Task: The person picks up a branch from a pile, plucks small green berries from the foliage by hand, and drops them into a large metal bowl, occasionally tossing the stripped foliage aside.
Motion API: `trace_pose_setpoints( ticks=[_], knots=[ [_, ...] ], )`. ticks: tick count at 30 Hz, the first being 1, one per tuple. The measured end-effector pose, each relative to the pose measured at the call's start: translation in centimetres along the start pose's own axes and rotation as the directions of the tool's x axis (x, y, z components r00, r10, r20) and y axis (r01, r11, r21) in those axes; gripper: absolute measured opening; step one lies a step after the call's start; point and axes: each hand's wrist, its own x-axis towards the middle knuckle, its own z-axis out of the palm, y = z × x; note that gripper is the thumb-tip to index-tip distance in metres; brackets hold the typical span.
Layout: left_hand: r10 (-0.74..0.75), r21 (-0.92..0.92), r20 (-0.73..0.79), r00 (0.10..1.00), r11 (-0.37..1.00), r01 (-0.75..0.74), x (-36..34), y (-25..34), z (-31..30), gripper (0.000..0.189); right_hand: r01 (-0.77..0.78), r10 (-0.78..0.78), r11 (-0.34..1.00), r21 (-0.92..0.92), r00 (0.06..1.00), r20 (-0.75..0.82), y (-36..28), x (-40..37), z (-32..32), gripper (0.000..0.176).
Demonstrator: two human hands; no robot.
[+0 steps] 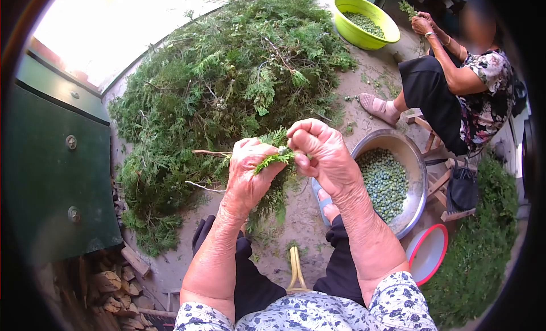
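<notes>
My left hand (pixel 245 170) is closed around a leafy evergreen sprig (pixel 274 161), its flat green fronds poking out past the thumb. A small pale green cone sits on the sprig close to the fingertips. Beside it, my right hand (pixel 333 160) is curled with thumb and fingers pinched together at the sprig's tip; what lies between them is hidden. Below and to the right stands a metal basin (pixel 418 180) holding many small green cones (pixel 384 186). A large heap of cut evergreen branches (pixel 227 75) lies just beyond my hands.
Another person (pixel 455 75) sits on the right, holding a green sprig (pixel 408 9). A lime-yellow tub (pixel 364 41) with cones stands at the back. Near my right elbow is a red-rimmed white basin (pixel 426 257). More greenery (pixel 478 245) lies far right, firewood (pixel 116 285) lower left.
</notes>
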Motion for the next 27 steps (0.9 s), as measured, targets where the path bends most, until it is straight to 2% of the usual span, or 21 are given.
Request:
trace_pose_setpoints(
  ticks=[1,2,4,5,8,9,10,11,12,14,16,17,18,20,21,22,24,25,26,27],
  knots=[
    [-0.060,0.009,0.024,0.998,0.998,0.060,0.1,0.4,-0.1,0.016,0.033,-0.029,0.995,-0.099,0.999,0.043,0.0,-0.2,-0.1,0.016],
    [-0.061,0.009,0.025,0.998,0.998,0.061,0.3,0.7,-0.1,0.016,0.033,-0.029,0.995,-0.099,0.999,0.041,-0.2,-0.3,0.1,0.016],
    [-0.102,-0.026,0.036,0.994,0.994,0.103,0.4,1.0,-0.2,0.016,0.074,-0.074,0.886,-0.457,0.997,0.017,-0.5,-0.5,0.9,0.013],
    [-0.102,-0.026,0.037,0.994,0.994,0.103,0.4,0.9,-0.1,0.016,0.149,-0.154,0.829,-0.539,0.987,0.036,-0.1,-0.4,0.8,0.010],
    [-0.087,-0.010,0.054,0.995,0.996,0.088,0.0,0.5,0.2,0.017,0.187,-0.216,0.773,-0.607,0.976,0.025,0.6,-0.2,0.5,0.014],
    [-0.140,-0.108,0.021,0.990,0.984,0.141,-0.2,0.5,0.5,0.018,0.186,-0.216,0.773,-0.606,0.976,0.024,0.7,-0.2,0.7,0.014],
    [-0.195,-0.205,-0.007,0.981,0.960,0.189,-0.3,0.5,0.6,0.018,0.097,-0.133,0.905,-0.415,0.989,-0.061,0.8,-0.3,0.8,0.016],
    [-0.194,-0.206,-0.006,0.981,0.960,0.189,-0.3,0.6,0.5,0.018,0.009,-0.033,0.981,-0.195,0.992,-0.124,0.9,-0.3,0.9,0.018],
    [-0.184,-0.203,-0.016,0.983,0.963,0.177,-0.2,0.8,0.2,0.020,0.009,-0.034,0.981,-0.196,0.992,-0.124,0.9,-0.1,0.5,0.018],
    [-0.173,-0.201,-0.025,0.985,0.966,0.165,-0.1,1.4,-0.2,0.022,0.065,-0.063,0.998,0.027,0.995,-0.076,0.9,0.5,-0.6,0.023],
    [-0.436,-0.485,0.040,0.899,0.778,0.399,-0.1,2.2,-0.5,0.021,0.089,-0.088,0.996,0.027,0.995,-0.056,0.2,0.4,-0.8,0.025],
    [-0.545,-0.619,0.018,0.838,0.652,0.437,-0.1,1.9,-0.3,0.019,0.130,-0.128,0.991,0.008,0.984,-0.122,-0.3,0.3,-1.0,0.024],
    [-0.686,-0.798,0.156,0.711,0.336,0.500,0.1,1.9,-0.6,0.017,0.170,-0.169,0.985,-0.012,0.968,-0.186,-0.9,0.3,-1.2,0.024],
    [-0.760,-0.901,0.154,0.631,0.155,0.406,0.5,1.6,-1.2,0.017,0.171,-0.178,0.984,-0.051,0.944,-0.278,-2.4,0.2,-2.9,0.021],
    [-0.703,-0.959,0.071,0.707,0.147,0.241,0.3,0.6,-1.0,0.018,0.198,-0.211,0.977,-0.074,0.934,-0.290,-3.0,0.0,-4.3,0.022],
    [-0.678,-0.992,0.035,0.734,0.068,0.110,0.2,-0.6,-1.0,0.018,0.222,-0.241,0.970,-0.095,0.923,-0.300,-3.5,-0.3,-5.7,0.022],
    [-0.566,-1.000,-0.008,0.824,-0.003,-0.012,0.0,-1.3,-1.3,0.022,0.261,-0.303,0.952,-0.159,0.871,-0.386,-4.7,-1.2,-8.1,0.023],
    [-0.565,-0.976,0.094,0.820,-0.214,-0.035,-0.3,-2.5,-1.7,0.022,0.258,-0.311,0.949,-0.181,0.857,-0.411,-5.2,-1.7,-9.7,0.024],
    [-0.566,-0.976,0.090,0.820,-0.213,-0.040,-0.6,-2.2,-1.7,0.022,0.255,-0.322,0.945,-0.205,0.841,-0.435,-5.6,-2.4,-11.5,0.026],
    [-0.679,-0.993,0.028,0.734,-0.101,-0.056,-0.9,-1.8,-1.5,0.022,0.224,-0.336,0.934,-0.278,0.813,-0.476,-6.1,-3.4,-13.0,0.027]
  ],
)
